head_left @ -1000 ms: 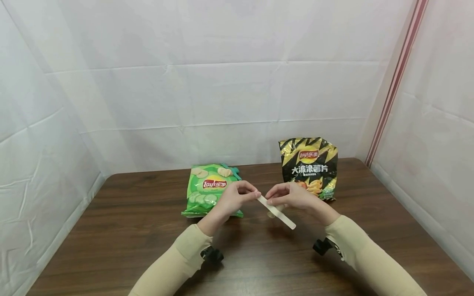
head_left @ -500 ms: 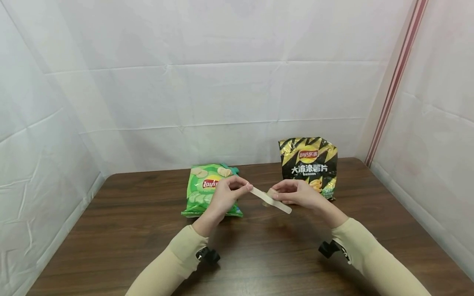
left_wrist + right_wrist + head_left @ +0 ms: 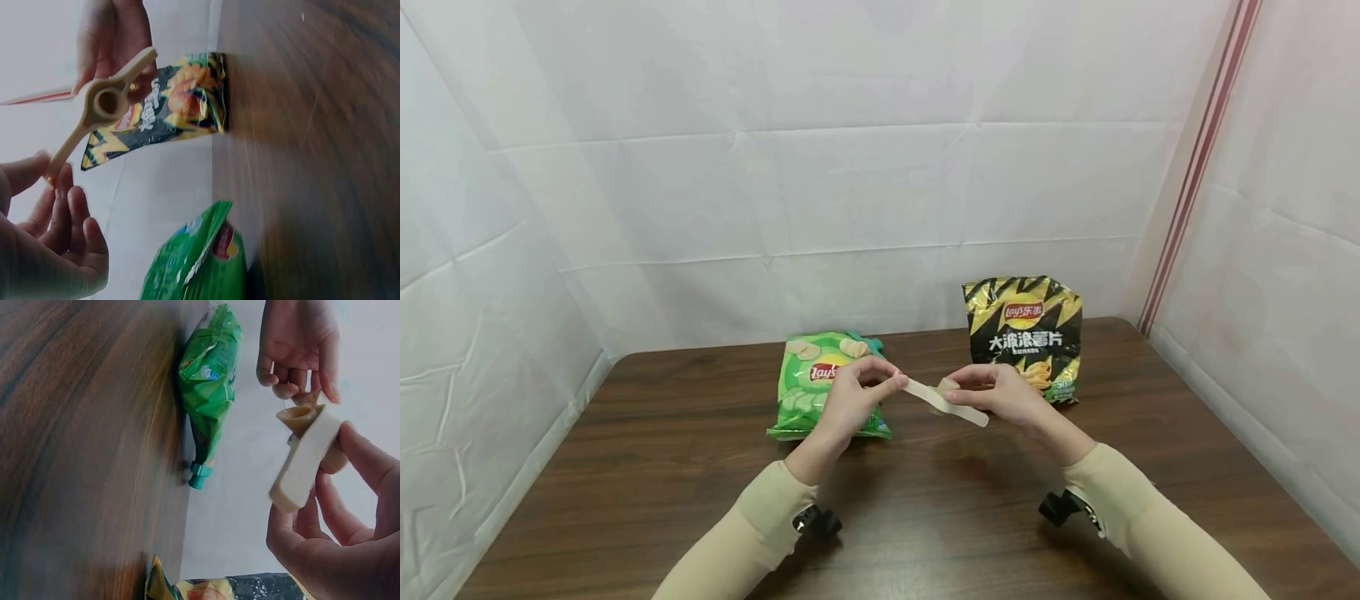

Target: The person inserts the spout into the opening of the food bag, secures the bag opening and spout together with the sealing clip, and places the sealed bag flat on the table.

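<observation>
A cream bag clip with a round, hollow pouring spout is held above the table between both hands. My left hand pinches its left end between thumb and fingertips. With thumb and fingers, my right hand grips it near the middle, beside the spout. The open spout shows in the right wrist view, and its round hole appears in the left wrist view. Behind the left hand lies a green chip bag, partly covered by it. A black and yellow chip bag stands behind the right hand.
A teal clip with a capped spout sits on one end of the green bag. The brown wooden table runs back to a white cloth wall, with another white sheet along the right side.
Both hands have shifted slightly, the left one leftward. The clip has risen a little and slopes less steeply, and the right fingers have changed place around its spout.
</observation>
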A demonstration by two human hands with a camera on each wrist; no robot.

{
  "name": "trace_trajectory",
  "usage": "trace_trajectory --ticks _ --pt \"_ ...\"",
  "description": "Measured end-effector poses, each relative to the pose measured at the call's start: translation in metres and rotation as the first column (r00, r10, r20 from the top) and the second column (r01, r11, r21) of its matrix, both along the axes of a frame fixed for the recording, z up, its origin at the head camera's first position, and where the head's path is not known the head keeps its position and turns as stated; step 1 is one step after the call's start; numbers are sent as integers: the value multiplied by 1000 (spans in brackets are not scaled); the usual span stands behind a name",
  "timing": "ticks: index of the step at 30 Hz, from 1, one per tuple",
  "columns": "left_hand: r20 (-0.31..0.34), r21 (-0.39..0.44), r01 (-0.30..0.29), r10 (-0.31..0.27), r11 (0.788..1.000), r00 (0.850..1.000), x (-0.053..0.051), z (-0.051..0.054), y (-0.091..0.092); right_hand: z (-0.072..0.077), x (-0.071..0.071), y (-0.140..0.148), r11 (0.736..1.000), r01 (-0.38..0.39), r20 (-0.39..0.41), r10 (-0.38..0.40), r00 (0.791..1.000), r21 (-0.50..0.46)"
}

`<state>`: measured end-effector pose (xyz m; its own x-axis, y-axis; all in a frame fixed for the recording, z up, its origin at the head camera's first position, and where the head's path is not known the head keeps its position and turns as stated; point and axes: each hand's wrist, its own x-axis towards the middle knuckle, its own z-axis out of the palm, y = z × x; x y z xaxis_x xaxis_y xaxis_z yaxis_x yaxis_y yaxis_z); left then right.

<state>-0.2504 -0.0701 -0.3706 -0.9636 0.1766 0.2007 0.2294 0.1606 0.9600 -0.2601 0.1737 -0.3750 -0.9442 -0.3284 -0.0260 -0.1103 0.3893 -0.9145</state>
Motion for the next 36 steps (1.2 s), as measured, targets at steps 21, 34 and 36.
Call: trace_trajectory --ticks 21,34,36 --pt "-179 -264 -105 58 959 982 6 10 -7 10 6 -4 996 31 -82 -24 996 81" --pt "-182 -251 -132 87 959 979 2 5 -4 6 2 -6 994 49 -81 -41 996 96" --pt "-189 -249 -135 89 959 978 2 3 -4 5 2 -6 994 50 -80 -42 996 98"
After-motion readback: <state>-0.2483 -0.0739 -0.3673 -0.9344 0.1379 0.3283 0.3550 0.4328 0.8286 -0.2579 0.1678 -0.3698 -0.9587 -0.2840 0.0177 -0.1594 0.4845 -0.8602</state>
